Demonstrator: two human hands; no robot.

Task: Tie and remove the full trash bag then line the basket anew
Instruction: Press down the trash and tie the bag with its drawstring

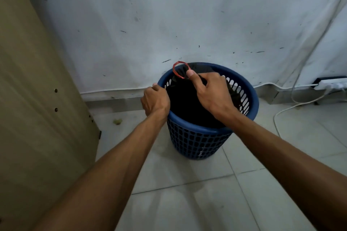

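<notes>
Right grip (210,90) pinches one black bag (187,103) in one basket (199,137).

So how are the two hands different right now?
The left hand grips the rim of the blue basket, while the right hand reaches over the middle and holds the gathered top of the black bag. The right hand pinches by the red loop; the left hand touches no loop. The left hand sits at the basket's edge, the right hand above its opening. Both are bare and curled round something.
</notes>
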